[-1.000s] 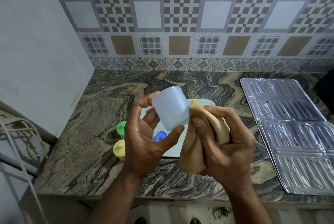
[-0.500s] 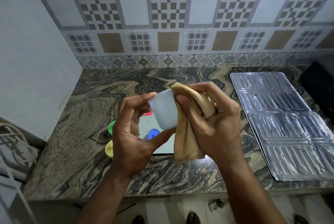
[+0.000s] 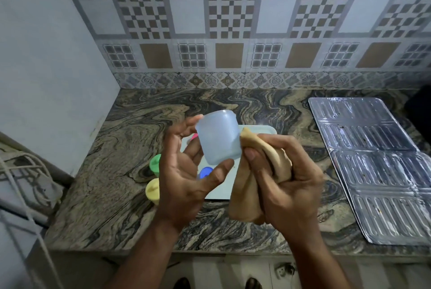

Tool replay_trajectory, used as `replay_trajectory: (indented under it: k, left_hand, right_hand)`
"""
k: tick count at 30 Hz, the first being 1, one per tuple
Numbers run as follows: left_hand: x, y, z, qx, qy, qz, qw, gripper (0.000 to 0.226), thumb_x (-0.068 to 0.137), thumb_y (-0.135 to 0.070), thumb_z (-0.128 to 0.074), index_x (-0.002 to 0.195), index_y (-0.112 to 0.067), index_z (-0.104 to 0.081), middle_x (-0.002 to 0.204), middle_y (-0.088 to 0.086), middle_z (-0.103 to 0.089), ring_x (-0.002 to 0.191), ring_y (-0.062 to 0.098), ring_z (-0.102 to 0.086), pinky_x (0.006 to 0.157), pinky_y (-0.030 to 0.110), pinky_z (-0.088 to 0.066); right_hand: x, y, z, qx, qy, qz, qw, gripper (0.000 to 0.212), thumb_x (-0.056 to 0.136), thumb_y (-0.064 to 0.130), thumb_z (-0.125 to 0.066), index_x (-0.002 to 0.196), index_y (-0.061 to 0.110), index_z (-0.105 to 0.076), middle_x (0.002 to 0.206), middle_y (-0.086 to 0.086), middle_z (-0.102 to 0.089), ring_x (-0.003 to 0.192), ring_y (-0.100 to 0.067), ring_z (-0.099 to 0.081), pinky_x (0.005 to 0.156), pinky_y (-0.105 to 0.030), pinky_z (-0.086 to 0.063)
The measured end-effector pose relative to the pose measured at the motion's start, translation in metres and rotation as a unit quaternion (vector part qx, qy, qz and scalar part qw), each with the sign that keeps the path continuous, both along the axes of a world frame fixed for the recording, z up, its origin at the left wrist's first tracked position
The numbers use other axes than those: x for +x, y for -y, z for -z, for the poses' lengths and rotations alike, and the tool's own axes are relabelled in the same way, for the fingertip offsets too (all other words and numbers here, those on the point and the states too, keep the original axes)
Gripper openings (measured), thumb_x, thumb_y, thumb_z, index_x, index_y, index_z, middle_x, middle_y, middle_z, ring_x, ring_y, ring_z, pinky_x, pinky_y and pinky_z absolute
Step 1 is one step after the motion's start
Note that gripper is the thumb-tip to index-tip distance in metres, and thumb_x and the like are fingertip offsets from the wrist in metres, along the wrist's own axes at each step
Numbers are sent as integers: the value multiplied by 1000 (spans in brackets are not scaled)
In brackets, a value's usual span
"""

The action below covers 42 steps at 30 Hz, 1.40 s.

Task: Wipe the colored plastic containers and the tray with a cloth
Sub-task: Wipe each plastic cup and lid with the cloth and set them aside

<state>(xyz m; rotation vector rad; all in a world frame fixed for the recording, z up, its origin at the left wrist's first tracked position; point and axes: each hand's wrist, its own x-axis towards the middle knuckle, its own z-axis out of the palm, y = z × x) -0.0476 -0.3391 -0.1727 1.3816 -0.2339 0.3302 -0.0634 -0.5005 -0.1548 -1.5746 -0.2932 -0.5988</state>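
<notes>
My left hand [image 3: 184,172] holds a pale translucent plastic container [image 3: 218,138] above the counter, thumb on its base and fingers behind its side. My right hand [image 3: 286,179] grips a bunched tan cloth [image 3: 247,186] that touches the container's right side. Below the hands lies a white tray [image 3: 221,189], mostly hidden. A blue container [image 3: 205,172] and a pink one [image 3: 194,136] peek out on the tray. A green container [image 3: 155,163] and a yellow one [image 3: 152,191] stand on the counter left of the tray.
The marble counter [image 3: 116,172] meets a grey wall on the left and a tiled wall behind. A ribbed metal sheet [image 3: 373,160] covers the counter's right side. Cords [image 3: 21,172] hang at the far left, beyond the counter edge.
The cloth has slid from over the container's front to its right side, baring the container. The right hand has dropped lower and to the right. The camera view shifted a little.
</notes>
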Motion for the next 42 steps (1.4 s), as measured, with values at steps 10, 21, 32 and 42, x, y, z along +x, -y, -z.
replay_trajectory:
  k: [10, 21, 32, 42]
  left_hand:
    - [3, -8, 0, 214, 113, -111, 964, 70, 67, -25, -98, 125, -23, -59, 122, 10, -60, 115, 37, -63, 95, 55, -53]
    - [-1, 2, -5, 28, 34, -45, 998, 70, 66, -13, -90, 121, -19, -46, 127, 1, -63, 117, 22, -66, 92, 40, -56]
    - [5, -5, 4, 132, 4, -47, 990, 72, 70, -26, -93, 133, -22, -58, 138, 3, -66, 129, 29, -61, 106, 58, -50]
    - [2, -9, 4, 44, -27, 1, 999, 72, 61, -13, -94, 122, -23, -56, 129, 4, -71, 124, 23, -66, 102, 36, -53]
  right_hand:
    - [15, 6, -16, -128, 6, 51, 990, 15, 90, 20, -79, 101, 11, -77, 94, 6, -76, 84, -7, -72, 73, -20, -53]
    - [27, 15, -5, 51, -66, 10, 996, 6, 93, 8, -75, 97, 11, -72, 84, 7, -72, 75, -3, -65, 70, -18, -52]
    - [4, 13, -3, -18, -8, 21, 1000, 15, 90, 11, -77, 103, 15, -72, 99, 0, -76, 87, -9, -73, 77, -24, -56]
    - [27, 17, -15, 21, -47, 2, 999, 9, 90, 11, -76, 99, 11, -75, 89, 9, -77, 81, -2, -71, 74, -16, -53]
